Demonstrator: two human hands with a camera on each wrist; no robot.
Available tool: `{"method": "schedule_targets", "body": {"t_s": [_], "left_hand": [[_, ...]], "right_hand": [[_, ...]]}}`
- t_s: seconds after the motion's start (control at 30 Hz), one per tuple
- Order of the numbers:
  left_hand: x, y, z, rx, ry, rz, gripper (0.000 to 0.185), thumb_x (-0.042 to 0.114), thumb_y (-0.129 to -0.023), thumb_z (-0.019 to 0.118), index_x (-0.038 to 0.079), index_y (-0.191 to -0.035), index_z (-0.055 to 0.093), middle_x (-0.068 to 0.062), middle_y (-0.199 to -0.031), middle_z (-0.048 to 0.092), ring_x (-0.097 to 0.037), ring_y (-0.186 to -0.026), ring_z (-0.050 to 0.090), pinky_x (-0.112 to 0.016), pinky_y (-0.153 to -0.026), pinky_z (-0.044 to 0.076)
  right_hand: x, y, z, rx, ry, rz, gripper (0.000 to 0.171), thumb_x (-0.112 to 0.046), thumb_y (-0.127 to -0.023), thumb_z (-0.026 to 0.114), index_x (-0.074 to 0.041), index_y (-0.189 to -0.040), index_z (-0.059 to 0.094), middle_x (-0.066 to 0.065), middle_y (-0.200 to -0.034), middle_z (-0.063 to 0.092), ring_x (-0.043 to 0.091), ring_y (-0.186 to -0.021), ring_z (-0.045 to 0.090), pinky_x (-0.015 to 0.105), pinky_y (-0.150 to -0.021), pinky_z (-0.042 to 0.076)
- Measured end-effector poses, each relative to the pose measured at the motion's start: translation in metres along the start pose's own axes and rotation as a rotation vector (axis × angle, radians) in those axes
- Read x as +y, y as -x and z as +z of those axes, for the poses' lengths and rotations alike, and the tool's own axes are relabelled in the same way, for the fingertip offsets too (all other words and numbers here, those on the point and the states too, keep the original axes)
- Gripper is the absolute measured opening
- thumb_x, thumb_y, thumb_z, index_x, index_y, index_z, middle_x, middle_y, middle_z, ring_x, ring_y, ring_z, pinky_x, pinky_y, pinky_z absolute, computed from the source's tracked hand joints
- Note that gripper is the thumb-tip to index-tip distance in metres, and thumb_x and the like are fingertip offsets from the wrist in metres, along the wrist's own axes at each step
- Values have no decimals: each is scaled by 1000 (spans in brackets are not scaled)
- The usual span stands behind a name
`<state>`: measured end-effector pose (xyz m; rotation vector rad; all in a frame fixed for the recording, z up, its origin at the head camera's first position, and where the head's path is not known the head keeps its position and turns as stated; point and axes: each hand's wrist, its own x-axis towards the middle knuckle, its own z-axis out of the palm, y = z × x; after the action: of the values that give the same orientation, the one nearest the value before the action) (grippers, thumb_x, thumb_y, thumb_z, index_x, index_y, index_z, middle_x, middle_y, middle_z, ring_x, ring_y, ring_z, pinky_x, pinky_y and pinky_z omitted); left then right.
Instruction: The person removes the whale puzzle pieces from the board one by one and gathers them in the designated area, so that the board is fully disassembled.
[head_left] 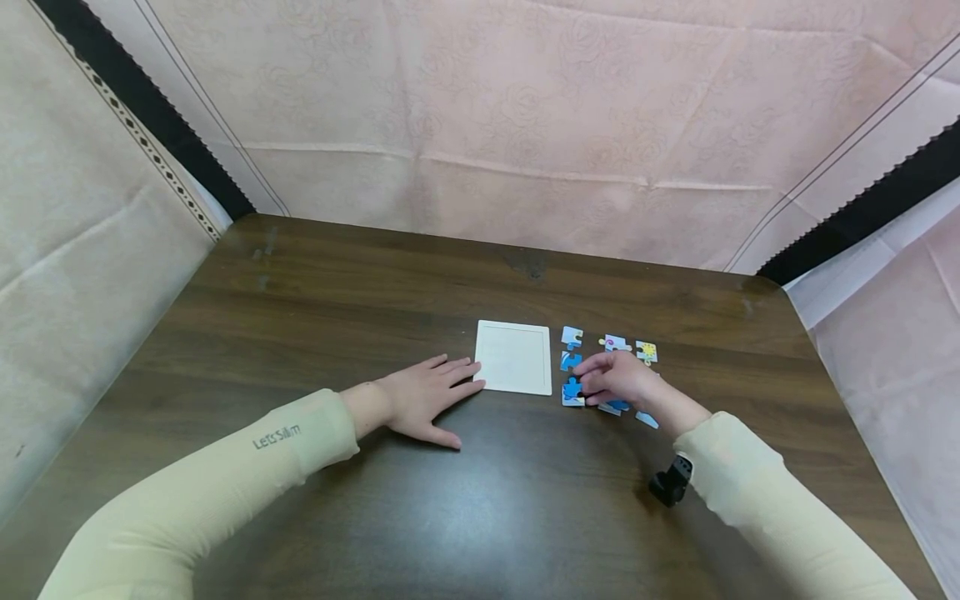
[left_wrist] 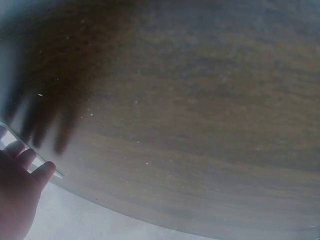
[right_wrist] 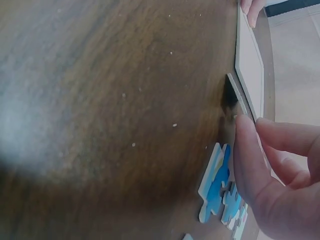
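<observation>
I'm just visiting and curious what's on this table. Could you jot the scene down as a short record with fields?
Surface: dark wooden table
Tray: white square puzzle tray, nothing in it
Pieces: loose blue puzzle pieces lying to the right of the tray
Left hand: flat on the table, fingertips at the tray's left edge
Right hand: fingers curled over a piece near the tray's lower right corner; whether the grip has closed, cannot tell
Backdrop: pink cloth

White tray (head_left: 513,357), blue puzzle pieces (head_left: 572,392), dark woodgrain table (head_left: 337,292).
</observation>
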<state>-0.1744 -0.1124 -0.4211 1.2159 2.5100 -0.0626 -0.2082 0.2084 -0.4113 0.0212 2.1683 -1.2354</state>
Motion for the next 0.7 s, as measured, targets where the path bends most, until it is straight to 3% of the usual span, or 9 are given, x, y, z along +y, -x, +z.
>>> {"method": "schedule_targets", "body": {"t_s": [0.7], "left_hand": [[-3, 0, 1, -1, -4, 4, 86, 70, -84, 41, 20, -150, 18, -3, -159, 11, -21, -147, 10, -45, -119, 13]], "right_hand": [[2, 5, -6, -2, 4, 11, 34, -3, -90, 57, 10, -120, 52, 7, -90, 63, 11, -73, 63, 29, -72, 57]]}}
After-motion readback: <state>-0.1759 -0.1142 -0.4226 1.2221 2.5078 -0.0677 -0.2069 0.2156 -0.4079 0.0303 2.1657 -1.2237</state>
